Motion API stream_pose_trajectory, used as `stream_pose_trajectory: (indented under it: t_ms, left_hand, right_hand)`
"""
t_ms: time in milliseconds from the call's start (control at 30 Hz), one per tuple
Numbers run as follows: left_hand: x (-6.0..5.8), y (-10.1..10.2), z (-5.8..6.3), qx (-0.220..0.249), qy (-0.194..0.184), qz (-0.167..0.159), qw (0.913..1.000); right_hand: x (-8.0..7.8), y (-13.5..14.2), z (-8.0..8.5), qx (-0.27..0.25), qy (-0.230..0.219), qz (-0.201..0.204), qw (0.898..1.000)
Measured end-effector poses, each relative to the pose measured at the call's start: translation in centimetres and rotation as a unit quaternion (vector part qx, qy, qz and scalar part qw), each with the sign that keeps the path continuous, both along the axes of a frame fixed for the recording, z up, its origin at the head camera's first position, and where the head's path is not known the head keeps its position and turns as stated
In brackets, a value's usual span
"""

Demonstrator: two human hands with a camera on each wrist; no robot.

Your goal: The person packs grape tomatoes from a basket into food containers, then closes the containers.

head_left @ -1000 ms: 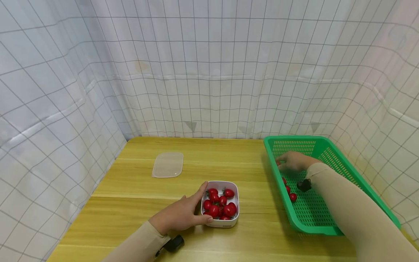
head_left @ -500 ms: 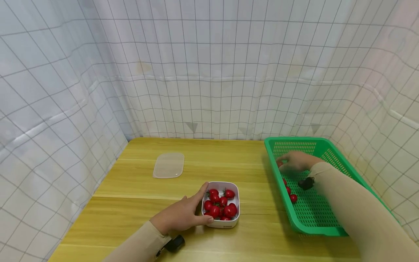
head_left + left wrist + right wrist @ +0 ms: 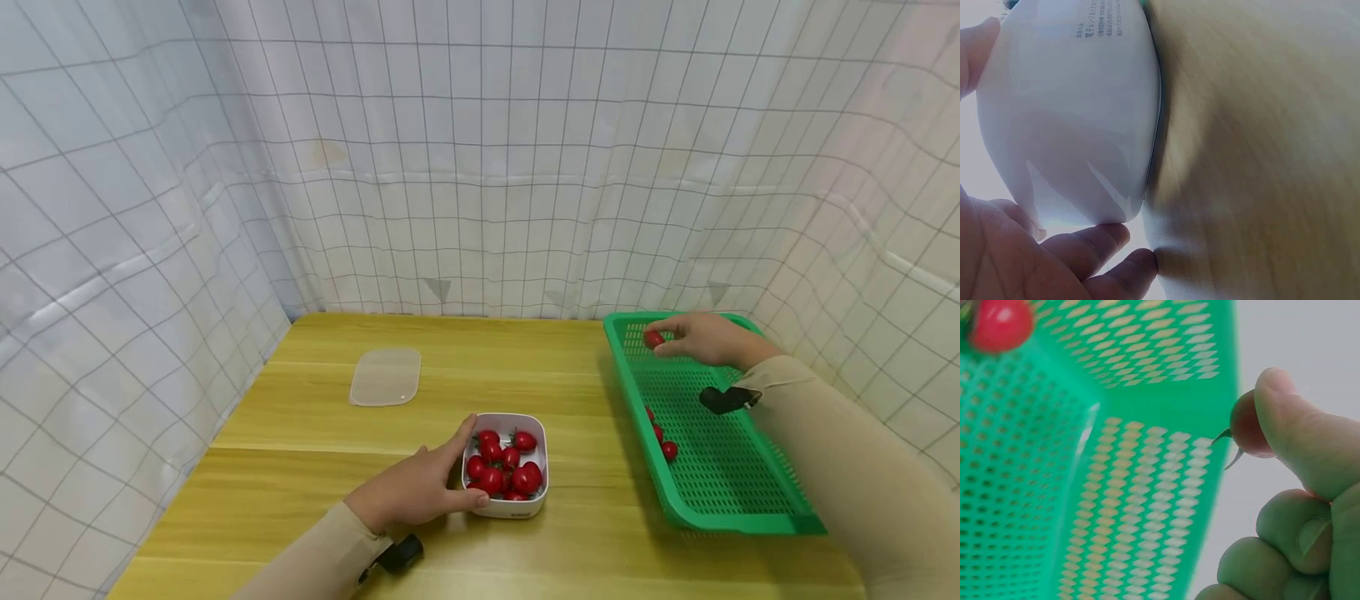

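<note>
My right hand (image 3: 708,340) pinches a red cherry tomato (image 3: 652,339) between thumb and fingers, up near the far rim of a green basket (image 3: 738,524). Green sepals show on that cherry tomato (image 3: 1249,428) in the right wrist view. Several more cherry tomatoes (image 3: 670,451) lie along the basket's left wall. At the table's front middle stands a white square container (image 3: 512,511) with several cherry tomatoes (image 3: 491,481) inside. My left hand (image 3: 420,492) holds it by the left side, thumb at the near wall and forefinger at the far left corner.
A translucent flat lid (image 3: 386,377) lies on the wooden table (image 3: 315,467), left of and behind the container. White grid-patterned curtains (image 3: 480,208) enclose the table at the back and sides.
My right hand has risen from the basket's left side, up and to the right, bringing a cherry tomato with it. The left hand and the container stay where they were.
</note>
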State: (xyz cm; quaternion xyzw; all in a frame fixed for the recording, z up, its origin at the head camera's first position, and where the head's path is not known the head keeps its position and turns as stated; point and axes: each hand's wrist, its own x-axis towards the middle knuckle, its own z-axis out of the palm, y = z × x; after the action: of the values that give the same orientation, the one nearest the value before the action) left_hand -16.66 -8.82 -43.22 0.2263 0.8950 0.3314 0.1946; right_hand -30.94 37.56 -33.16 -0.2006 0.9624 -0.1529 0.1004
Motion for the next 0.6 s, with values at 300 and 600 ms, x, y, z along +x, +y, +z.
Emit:
stream_pose_trajectory:
  t_ms: [300, 600]
  left_hand:
    - [-0.1, 0.0, -0.2, 0.002, 0.002, 0.001, 1.0000]
    - [-0.1, 0.1, -0.1, 0.000, 0.002, 0.004, 1.0000]
  right_hand:
    - [2.4, -4.3, 3.1, -0.027, 0.006, 0.020, 0.999]
    - [4.7, -9.4, 4.4, -0.045, -0.027, 0.072, 0.996]
